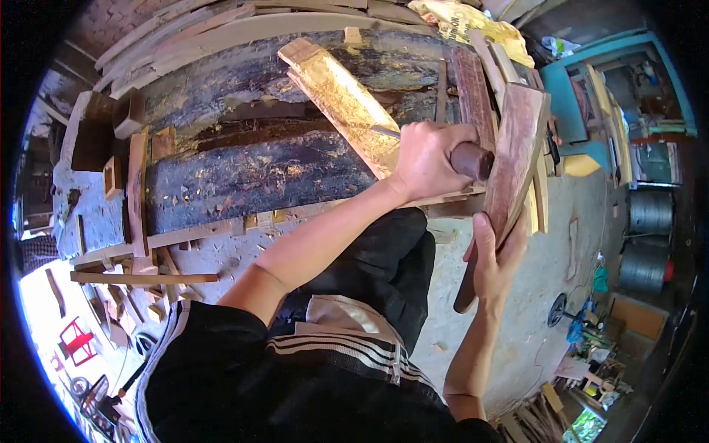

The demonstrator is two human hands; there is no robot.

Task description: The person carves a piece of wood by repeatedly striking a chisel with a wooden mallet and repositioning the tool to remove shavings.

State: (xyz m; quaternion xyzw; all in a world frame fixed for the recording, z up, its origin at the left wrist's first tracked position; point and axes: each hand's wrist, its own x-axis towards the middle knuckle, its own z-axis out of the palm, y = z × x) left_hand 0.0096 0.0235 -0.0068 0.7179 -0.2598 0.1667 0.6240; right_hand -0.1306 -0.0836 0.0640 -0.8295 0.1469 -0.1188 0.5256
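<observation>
Chisel [468, 160] and club [520, 140] positions

Head view: The left grip [432, 155] is closed around the chisel handle. The butt is exposed beyond the fist, facing the club, presumably to keep the fingers clear of it. The blade points away from the butt, its tip at the face of the plank [343, 96]; whether it bites in cannot be told. The right grip [499, 255] is closed on the club's lower part, with the thumb along one side. This low hold probably leaves the upper part unobstructed. The club stands just beside the butt; contact cannot be confirmed.

The plank lies slantwise on the table [244, 181], its near end partly hidden by the left grip, probably relying on the table's broad surface for support. A dark board [473, 92] lies behind the club. A yellow sack [480, 28] sits at the far side.
</observation>
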